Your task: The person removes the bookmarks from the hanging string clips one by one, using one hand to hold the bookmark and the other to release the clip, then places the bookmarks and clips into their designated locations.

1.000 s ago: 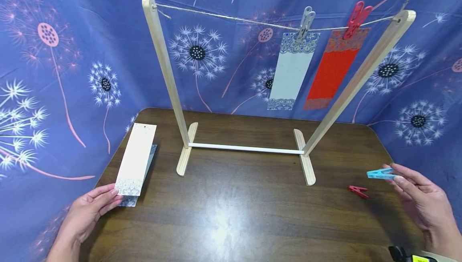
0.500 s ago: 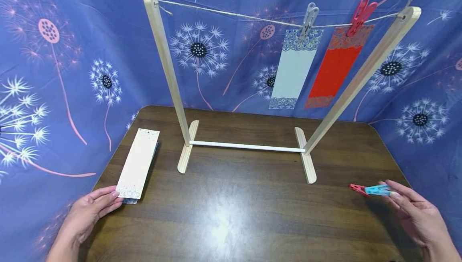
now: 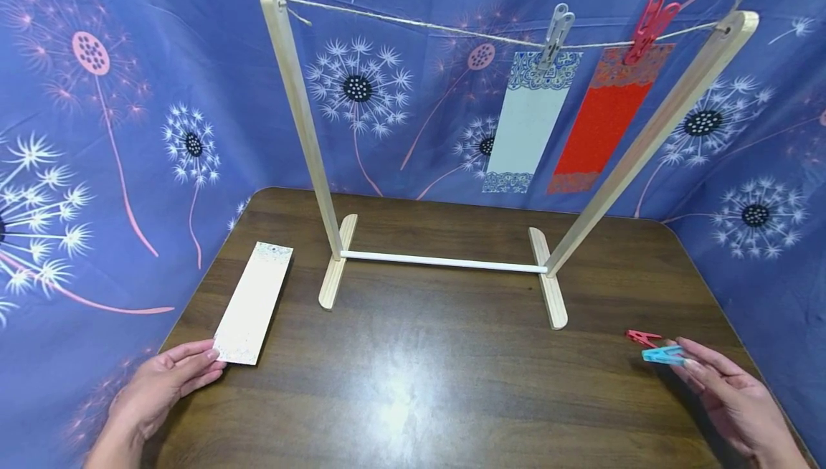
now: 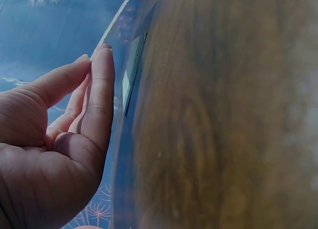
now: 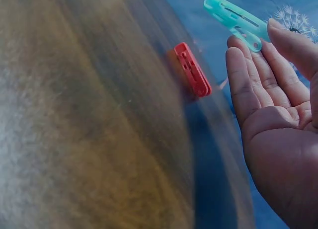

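Observation:
Near the table's left edge my left hand [image 3: 161, 386] pinches the near corner of a cream paper strip [image 3: 253, 304] with faint blue patterned ends and a small hole at the far end. In the left wrist view this strip [image 4: 114, 23] appears edge-on, raised above another strip [image 4: 132, 70] on the table. My right hand [image 3: 729, 397] pinches a light blue clothespin [image 3: 663, 355] between thumb and fingertips, above the tabletop. Just behind it lies a red clothespin [image 3: 642, 338], also plain in the right wrist view, below the held clothespin [image 5: 233, 18].
A wooden stand with two posts [image 3: 300, 117] carries a twine line [image 3: 413, 22]. From it hang a white patterned strip [image 3: 532, 121] under a grey clothespin [image 3: 556, 35] and a red strip [image 3: 603, 128] under a red clothespin [image 3: 650, 30]. Blue dandelion cloth [image 3: 419, 132] surrounds the table [image 3: 452, 368].
The cream strip has shifted slightly right and toward me, and now covers the darker strip below it in the head view. My right hand has lowered the light blue clothespin closer to the table.

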Available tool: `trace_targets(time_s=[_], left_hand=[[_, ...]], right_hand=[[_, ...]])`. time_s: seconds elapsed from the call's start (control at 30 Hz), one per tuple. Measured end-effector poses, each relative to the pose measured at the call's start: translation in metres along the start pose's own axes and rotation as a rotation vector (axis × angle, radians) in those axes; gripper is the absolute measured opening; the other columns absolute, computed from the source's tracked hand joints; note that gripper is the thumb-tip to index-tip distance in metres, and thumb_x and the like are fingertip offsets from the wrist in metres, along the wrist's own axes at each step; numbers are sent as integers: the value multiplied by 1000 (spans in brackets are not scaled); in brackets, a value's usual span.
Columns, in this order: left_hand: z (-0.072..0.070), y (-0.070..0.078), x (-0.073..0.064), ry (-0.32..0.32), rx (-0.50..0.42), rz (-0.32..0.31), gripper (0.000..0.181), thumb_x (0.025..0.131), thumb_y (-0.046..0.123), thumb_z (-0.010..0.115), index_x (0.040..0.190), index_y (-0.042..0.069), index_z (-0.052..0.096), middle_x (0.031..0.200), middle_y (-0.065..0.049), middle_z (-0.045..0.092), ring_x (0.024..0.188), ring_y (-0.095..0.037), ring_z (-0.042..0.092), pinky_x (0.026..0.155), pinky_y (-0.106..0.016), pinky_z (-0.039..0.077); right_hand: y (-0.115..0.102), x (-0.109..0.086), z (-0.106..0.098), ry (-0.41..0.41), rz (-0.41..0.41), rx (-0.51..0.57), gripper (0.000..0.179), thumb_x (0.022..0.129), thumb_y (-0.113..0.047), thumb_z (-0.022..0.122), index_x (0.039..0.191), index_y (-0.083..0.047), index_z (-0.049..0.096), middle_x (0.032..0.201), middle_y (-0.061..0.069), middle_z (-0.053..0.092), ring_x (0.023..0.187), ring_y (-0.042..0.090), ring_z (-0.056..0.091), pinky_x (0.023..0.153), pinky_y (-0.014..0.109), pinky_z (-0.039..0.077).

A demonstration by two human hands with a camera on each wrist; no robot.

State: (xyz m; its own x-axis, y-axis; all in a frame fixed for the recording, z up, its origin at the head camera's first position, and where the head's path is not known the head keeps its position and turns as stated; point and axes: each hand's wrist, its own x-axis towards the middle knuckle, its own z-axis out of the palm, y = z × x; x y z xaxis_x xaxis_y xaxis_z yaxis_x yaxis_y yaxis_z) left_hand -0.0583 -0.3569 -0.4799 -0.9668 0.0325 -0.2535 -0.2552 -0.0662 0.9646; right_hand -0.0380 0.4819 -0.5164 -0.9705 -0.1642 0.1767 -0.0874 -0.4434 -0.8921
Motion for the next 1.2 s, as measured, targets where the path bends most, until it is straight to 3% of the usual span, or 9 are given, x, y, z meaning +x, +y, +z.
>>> trace_targets(time_s=[0.3, 0.53, 0.8, 0.97, 1.2], left_hand=[[2, -1, -1, 21, 43, -48, 17, 104, -3, 58, 111, 6, 70, 101, -6, 74, 90, -19, 75, 83, -31, 64], [4, -2, -3, 21, 34, -73, 17, 103, -6, 56, 111, 0, 69, 99, -7, 74, 88, -19, 75, 82, -30, 64], [1, -3, -4, 3, 16, -53, 18, 104, -7, 54, 112, 0, 69, 99, -8, 74, 88, -19, 75, 81, -30, 64], [0, -2, -3, 20, 43, -74, 15, 104, -4, 57, 112, 0, 68, 100, -7, 74, 89, -19, 75, 83, -30, 64], [1, -2, -2, 49, 86, -123, 22, 103, -2, 59, 122, -14, 62, 102, -10, 74, 89, -20, 76, 84, -32, 64]], right_hand=[[10, -8, -5, -34, 62, 135, 56, 104, 22, 20, 147, 5, 52, 140, 15, 62, 127, 23, 62, 105, 31, 51], [12, -15, -7, 129, 180, 3, 50, 106, 16, 35, 138, -9, 65, 132, 3, 68, 120, 13, 65, 95, 24, 58], [17, -17, -9, 162, 209, -26, 48, 107, 14, 38, 135, -11, 67, 128, 4, 70, 119, 12, 66, 94, 24, 59], [16, -15, -6, 240, 257, -132, 43, 106, 9, 46, 133, -16, 69, 124, 0, 72, 115, 8, 67, 90, 23, 60], [13, -14, 0, 323, 346, -211, 38, 105, 3, 56, 129, -23, 71, 119, -6, 74, 108, 5, 69, 85, 21, 61]])
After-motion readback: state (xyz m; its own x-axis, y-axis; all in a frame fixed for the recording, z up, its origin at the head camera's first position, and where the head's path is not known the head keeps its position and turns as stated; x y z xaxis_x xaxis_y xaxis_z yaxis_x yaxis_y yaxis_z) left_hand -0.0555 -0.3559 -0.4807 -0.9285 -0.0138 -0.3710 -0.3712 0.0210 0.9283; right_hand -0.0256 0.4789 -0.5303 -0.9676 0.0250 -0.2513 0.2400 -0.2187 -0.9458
